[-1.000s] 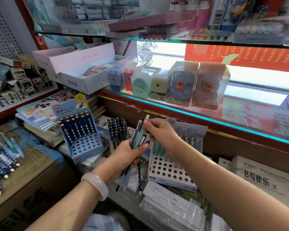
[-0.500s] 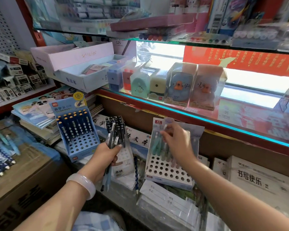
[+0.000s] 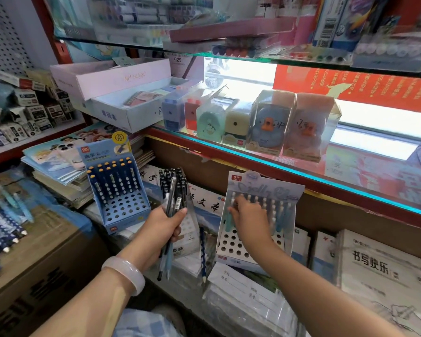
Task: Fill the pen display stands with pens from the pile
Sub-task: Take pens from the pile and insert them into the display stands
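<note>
Centrally, a white cardboard stand (image 3: 250, 242) with round holes, labelled "LANTU", leans upright with pale pens in its upper rows. Left of it, a blue perforated stand (image 3: 122, 190) reads "deli". The right hand (image 3: 249, 216) pinches a teal pen (image 3: 229, 221) at the white stand. The left hand (image 3: 164, 231) grasps a bundle of slim dark pens (image 3: 173, 203).

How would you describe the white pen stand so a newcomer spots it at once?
Look under the glass shelf holding boxed duck sharpeners. The white pen stand leans there, with the right hand at its pens. Unlike the blue stand to its left, its base is white and its backing card pale.
</note>
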